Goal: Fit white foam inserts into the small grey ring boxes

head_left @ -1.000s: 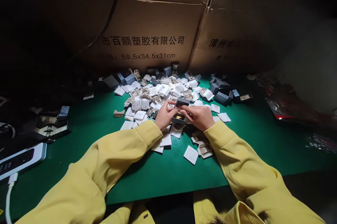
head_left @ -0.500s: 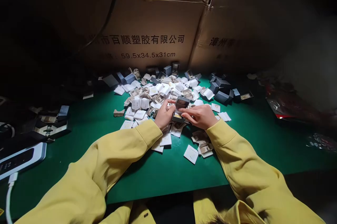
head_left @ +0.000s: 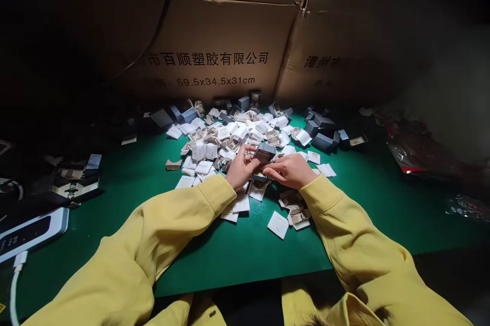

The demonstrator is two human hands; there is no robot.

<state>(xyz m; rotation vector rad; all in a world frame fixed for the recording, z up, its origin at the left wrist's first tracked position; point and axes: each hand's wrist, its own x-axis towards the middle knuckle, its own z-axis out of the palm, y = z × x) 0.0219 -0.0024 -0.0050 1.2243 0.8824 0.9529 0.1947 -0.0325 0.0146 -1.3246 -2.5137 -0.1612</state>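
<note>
Dark box (head_left: 265, 151), between left and right fingers (head_left: 277, 168)

Green tabletop (head_left: 229, 254): spreads under where I grip and out to both sides.
Brown cartons (head_left: 214, 25): stand like a wall beyond where I grip, printed with dark characters.
Dark cable (head_left: 168, 2): hangs ahead, to the left of where I grip.
Light: pools brightest just past where I grip, fading to near-black at both sides.

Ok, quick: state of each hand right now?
Left hand: closed on a small dark box.
Right hand: up against the same box; whether it grips cannot be told.
</note>
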